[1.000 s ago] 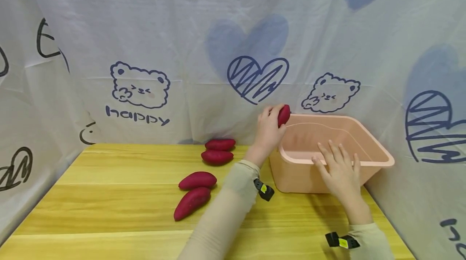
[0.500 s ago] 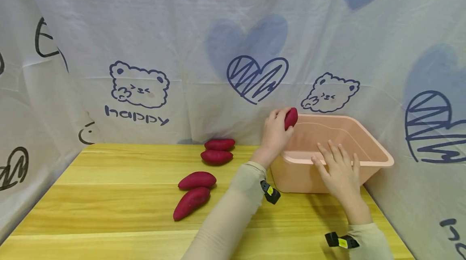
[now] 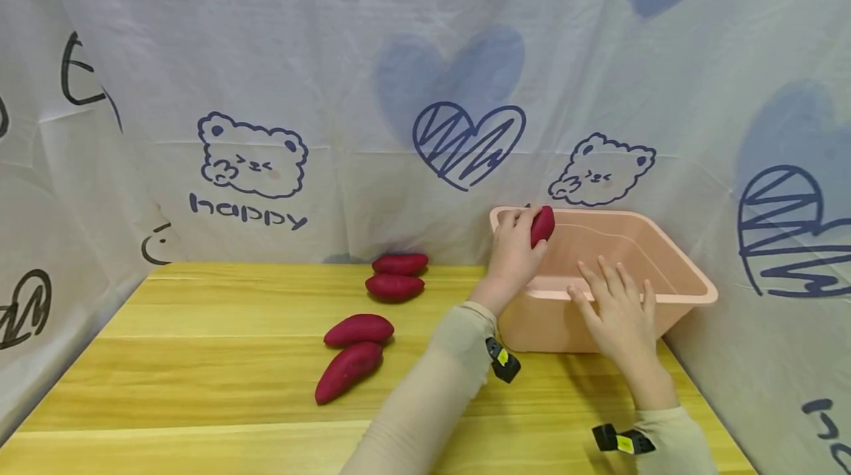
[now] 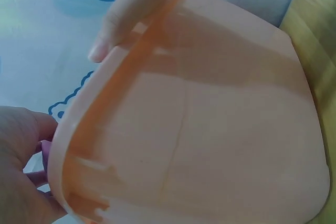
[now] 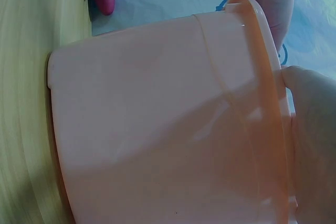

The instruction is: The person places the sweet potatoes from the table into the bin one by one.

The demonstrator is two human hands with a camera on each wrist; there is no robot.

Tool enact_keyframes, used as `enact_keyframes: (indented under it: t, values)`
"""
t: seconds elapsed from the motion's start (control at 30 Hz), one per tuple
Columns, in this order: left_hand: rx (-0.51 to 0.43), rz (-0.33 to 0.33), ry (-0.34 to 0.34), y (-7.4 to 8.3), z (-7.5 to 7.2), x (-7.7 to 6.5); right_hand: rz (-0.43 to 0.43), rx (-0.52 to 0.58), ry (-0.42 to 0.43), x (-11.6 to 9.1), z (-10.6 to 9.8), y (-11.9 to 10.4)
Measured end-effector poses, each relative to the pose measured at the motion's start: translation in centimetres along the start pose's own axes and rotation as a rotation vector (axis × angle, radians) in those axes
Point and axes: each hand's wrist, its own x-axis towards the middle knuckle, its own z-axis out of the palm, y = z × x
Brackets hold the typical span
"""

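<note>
In the head view my left hand [image 3: 515,257] grips a dark red-purple sweet potato [image 3: 543,226] over the left end of a pink plastic basin [image 3: 552,323]. Only a sliver of that sweet potato [image 4: 46,155] shows past the rim in the left wrist view. My right hand [image 3: 623,320] rests on the basin's near rim, fingers spread and fairly straight over the inside. The right wrist view has the basin's outer wall [image 5: 157,103] filling most of it, with my right thumb at the rim. The basin's floor is hidden by its near wall.
Two sweet potatoes [image 3: 395,287] lie side by side at the table's back edge. Nearer, two more [image 3: 349,371] touch each other left of my left arm. A printed cloth [image 3: 359,165] hangs behind the wooden table [image 3: 199,379] and along both sides.
My left hand has moved right and slightly down with the sweet potato, from the basin's left edge to over its opening. The right hand stays on the rim.
</note>
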Motion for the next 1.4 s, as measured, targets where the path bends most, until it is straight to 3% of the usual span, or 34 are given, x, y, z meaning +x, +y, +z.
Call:
enact_keyframes:
  t: [0.6, 1.0, 1.4]
  values:
    - [0.027, 0.048, 0.044, -0.42, 0.37, -0.32, 0.002, 0.001, 0.004, -0.03, -0.08, -0.23]
    - [-0.003, 0.042, 0.018, -0.36, 0.07, -0.44, 0.001, -0.004, 0.003, 0.0, 0.05, -0.04]
    - [-0.003, 0.091, -0.007, -0.56, 0.01, -0.66, -0.003, -0.002, 0.015, 0.1, 0.07, -0.02]
